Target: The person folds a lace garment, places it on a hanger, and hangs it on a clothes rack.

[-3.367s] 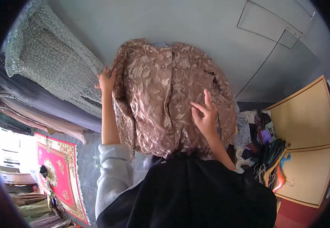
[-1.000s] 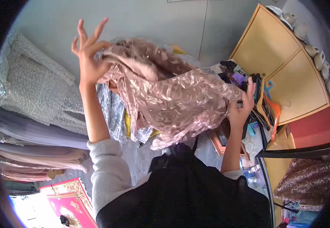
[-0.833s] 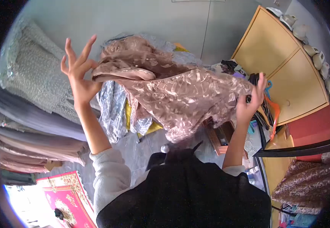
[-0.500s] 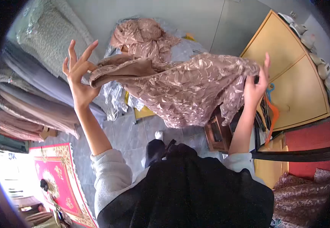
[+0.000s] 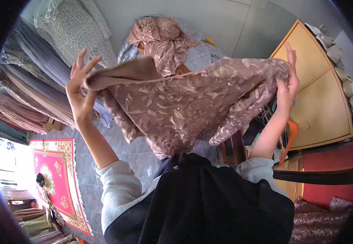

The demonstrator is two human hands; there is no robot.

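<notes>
Between my raised hands hangs a dusty-pink piece of fabric (image 5: 180, 107) with a raised leaf-like pattern, perhaps a garment. My left hand (image 5: 80, 91) pinches its upper left corner between thumb and fingers, the other fingers raised. There the edge folds over and shows a plain brown-pink underside. At the upper right corner, my right hand (image 5: 287, 89) grips bunched fabric between thumb and fingers. The top edge runs nearly straight from hand to hand, and the lower part droops in front of my black clothing (image 5: 201, 199).
Behind the fabric lies a heap of similar pink cloth (image 5: 160, 38) on pale blue material. Gowns (image 5: 72, 36) hang along the left. A yellow wooden cabinet (image 5: 314, 89) stands at right, near an orange hanger (image 5: 291, 136). A red patterned rug (image 5: 58, 179) covers floor at lower left.
My hands have moved further apart, the right one outward. The fabric is spread wider and flatter, its lower part hanging nearer to my body.
</notes>
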